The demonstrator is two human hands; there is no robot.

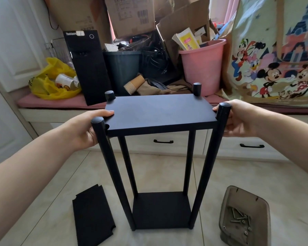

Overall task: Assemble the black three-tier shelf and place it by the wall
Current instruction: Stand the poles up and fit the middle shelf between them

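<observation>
The shelf [160,157] stands upright on the tiled floor, partly built. Four posts [112,167] rise from a bottom board [161,210], and a top board [158,112] sits between them near their upper ends. No middle tier is in place: a third board [92,215] lies flat on the floor, below and inward of the left hand. A tray [245,215] holding loose screws [240,219] sits on the floor below the right hand, so some fastening probably remains. By this reckoning, two tiers are up, one is left to fit, and the move to the wall is not yet done.

The left hand [85,130] grips the left edge of the top board. Its thumb [103,113] lies flat on the upper face, and the fingers curl beneath the board, hidden from view, just behind the near-left post. The hold looks like a pinch across the board's thickness.

The right hand [238,119] mirrors it at the right edge. It wraps around the near-right post top [224,110], thumb just behind the post and touching the board's edge, fingers curled below. Whether those fingers press the board or the post cannot be told.

Both hands appear to be steadying or seating the top board.
</observation>
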